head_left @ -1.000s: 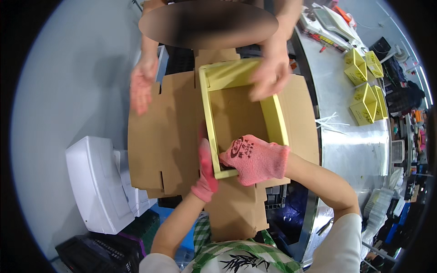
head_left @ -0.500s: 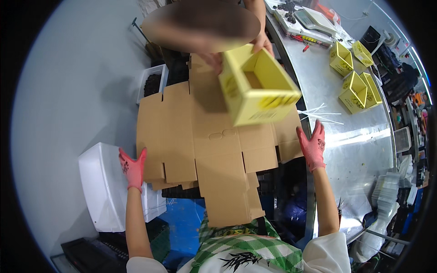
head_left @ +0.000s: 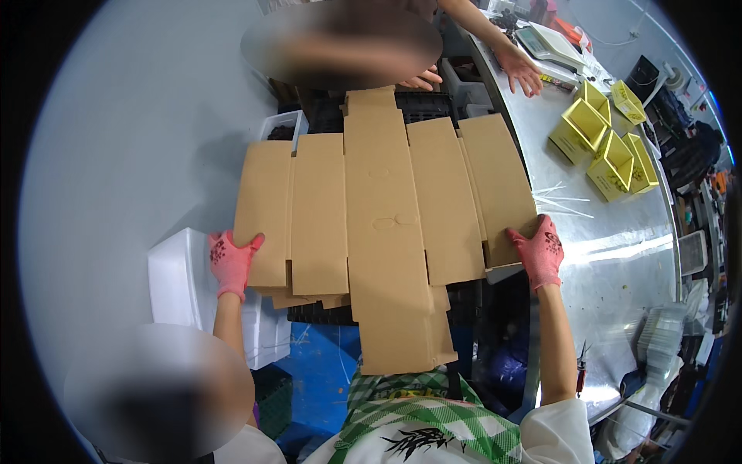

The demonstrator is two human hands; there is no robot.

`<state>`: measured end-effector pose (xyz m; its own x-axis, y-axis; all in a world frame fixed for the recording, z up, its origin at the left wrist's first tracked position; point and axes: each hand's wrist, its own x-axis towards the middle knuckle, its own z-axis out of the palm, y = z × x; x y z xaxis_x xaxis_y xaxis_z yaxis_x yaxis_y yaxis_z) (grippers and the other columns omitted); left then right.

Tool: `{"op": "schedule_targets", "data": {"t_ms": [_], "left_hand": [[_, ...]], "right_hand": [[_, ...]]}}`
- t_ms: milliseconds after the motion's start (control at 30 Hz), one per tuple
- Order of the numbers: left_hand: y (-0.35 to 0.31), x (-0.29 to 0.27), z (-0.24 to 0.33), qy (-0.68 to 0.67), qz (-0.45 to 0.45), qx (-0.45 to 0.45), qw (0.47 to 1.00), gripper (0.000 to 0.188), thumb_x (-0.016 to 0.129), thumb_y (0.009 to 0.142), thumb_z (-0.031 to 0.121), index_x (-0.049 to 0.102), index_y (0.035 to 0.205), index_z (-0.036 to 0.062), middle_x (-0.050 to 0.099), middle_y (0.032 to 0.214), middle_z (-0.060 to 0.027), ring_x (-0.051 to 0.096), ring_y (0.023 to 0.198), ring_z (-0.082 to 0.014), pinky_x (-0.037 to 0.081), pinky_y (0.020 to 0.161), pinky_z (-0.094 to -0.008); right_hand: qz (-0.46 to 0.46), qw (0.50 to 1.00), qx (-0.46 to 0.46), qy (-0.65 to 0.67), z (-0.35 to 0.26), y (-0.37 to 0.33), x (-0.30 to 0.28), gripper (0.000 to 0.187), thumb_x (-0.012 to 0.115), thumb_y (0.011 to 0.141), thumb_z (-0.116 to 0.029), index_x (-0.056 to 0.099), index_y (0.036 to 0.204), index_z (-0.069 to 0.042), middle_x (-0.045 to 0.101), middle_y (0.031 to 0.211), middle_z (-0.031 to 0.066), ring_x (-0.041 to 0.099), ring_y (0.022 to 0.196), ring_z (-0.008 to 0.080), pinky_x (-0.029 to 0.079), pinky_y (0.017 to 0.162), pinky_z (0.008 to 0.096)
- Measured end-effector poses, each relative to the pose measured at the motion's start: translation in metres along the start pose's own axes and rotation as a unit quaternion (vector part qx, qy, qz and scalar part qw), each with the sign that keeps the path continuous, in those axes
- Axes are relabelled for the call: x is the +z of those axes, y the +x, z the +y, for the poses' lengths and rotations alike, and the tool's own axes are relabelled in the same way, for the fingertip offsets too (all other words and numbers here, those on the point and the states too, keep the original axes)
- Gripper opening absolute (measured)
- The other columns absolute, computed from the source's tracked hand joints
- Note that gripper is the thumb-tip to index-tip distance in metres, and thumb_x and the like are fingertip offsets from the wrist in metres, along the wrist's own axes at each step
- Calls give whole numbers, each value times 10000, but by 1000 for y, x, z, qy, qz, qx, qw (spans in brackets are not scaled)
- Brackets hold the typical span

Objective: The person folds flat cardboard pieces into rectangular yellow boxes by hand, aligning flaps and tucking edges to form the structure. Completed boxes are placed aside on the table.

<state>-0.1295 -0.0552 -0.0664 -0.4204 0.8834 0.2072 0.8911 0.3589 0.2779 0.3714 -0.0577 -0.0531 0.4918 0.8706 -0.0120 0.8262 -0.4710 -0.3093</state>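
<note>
A flat, unfolded brown cardboard box [head_left: 384, 255] lies in front of me on a stack of similar sheets. My left hand [head_left: 234, 263], in a pink glove, grips its left edge, with the thumb over the top face. At the right edge, my right hand [head_left: 541, 254], also in a pink glove, holds the sheet near its lower corner with the thumb on top. The fingers under both edges are partly hidden. Slots split the sheet into several long panels, and its narrow middle panel reaches down toward my green checked apron [head_left: 433, 417].
Several open yellow boxes [head_left: 580, 130] stand on the metal table [head_left: 610, 271] at right, near thin white strips [head_left: 564, 199] and a scale [head_left: 549, 42]. A co-worker's hand [head_left: 519, 71] reaches over the table's far end. White foam boxes [head_left: 171, 278] stand at left.
The co-worker's yellow box has gone from over the cardboard to the metal table, beside the others. My hands have closed on the sheet's side edges, and the sheet now lies straighter.
</note>
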Motion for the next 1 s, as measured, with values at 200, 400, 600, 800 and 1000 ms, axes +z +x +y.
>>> {"op": "schedule_targets", "data": {"t_ms": [200, 400, 600, 800, 1000], "left_hand": [[-56, 11, 114, -27, -140, 235, 961, 475, 712, 756, 269, 481, 1100, 39, 515, 1084, -192, 549, 963, -388, 492, 793, -458], [-57, 55, 94, -8, -81, 162, 983, 613, 673, 812, 429, 493, 1231, 20, 517, 1228, -174, 503, 1108, -359, 415, 944, -440], [-51, 56, 71, -78, -151, -103, 980, 823, 798, 663, 493, 504, 1169, -86, 551, 1160, -214, 509, 1136, -317, 430, 947, -441], [-15, 28, 73, -445, -394, -221, 773, 527, 827, 681, 269, 593, 962, -110, 605, 1040, -221, 612, 971, -274, 516, 813, -357], [-48, 18, 135, -46, -102, 131, 985, 742, 758, 724, 162, 371, 1330, -20, 409, 1326, -236, 612, 994, -339, 529, 790, -377]], "right_hand": [[-27, 961, -276, -5, -74, -47, 7, 363, 713, 750, -223, 523, 996, -37, 552, 1039, 156, 596, 944, 311, 494, 812, 378], [-141, 933, -224, 245, -49, -40, 67, 413, 624, 887, -236, 497, 1218, -25, 513, 1223, 186, 545, 1100, 356, 477, 906, 413], [-182, 969, -70, 150, -51, -35, 28, 830, 711, 783, -462, 347, 1354, 17, 472, 1254, 250, 515, 1144, 378, 453, 949, 433], [-336, 854, 42, 395, -43, 9, 36, 638, 775, 732, -279, 503, 1217, 34, 661, 929, 170, 661, 818, 220, 536, 773, 333], [-159, 958, -151, 182, -92, -23, 20, 573, 687, 780, -200, 439, 1262, -14, 634, 890, 165, 646, 763, 278, 516, 677, 391]]}}
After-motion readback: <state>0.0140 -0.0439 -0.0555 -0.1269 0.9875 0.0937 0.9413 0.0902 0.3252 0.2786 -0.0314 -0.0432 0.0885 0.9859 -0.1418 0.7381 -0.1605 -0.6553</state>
